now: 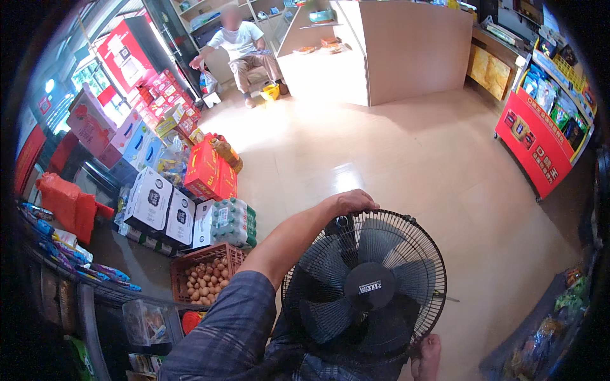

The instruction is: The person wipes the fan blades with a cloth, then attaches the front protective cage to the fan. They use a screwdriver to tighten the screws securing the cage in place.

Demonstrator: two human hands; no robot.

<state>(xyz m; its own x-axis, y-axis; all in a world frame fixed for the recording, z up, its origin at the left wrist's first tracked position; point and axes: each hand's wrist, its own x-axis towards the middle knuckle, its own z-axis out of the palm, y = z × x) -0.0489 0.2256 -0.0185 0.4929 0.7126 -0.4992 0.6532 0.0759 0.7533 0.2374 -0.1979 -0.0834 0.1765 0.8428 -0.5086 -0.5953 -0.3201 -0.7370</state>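
1. Gripping the top rim of a black fan (365,289), the left hand (352,202) sits with fingers curled over the wire guard's upper edge, closed on it.
2. Fan position: low centre of the head view, right in front of the person, guard face tilted up toward the camera, dark blades and round hub cap visible behind the wires.
3. Right hand (427,357) is at the fan's lower right rim, touching the guard; fingers only partly seen at the picture's edge, cannot tell if they close on the wire.
4. Left forearm comes up from the lower edge in a blue plaid sleeve (225,330), crossing beside the guard's left side.
5. Floor (394,159) is pale tile, brightly lit.
6. Left of the fan: a brown crate of eggs (206,276), a shrink-wrapped pack of bottles (232,222), white cartons (159,206), red boxes (210,171) stacked further back.
7. Far back: a seated person (241,47) in a white shirt, next to a tall beige counter (406,47).
8. Right side: a red snack display rack (540,136), well apart from the fan.
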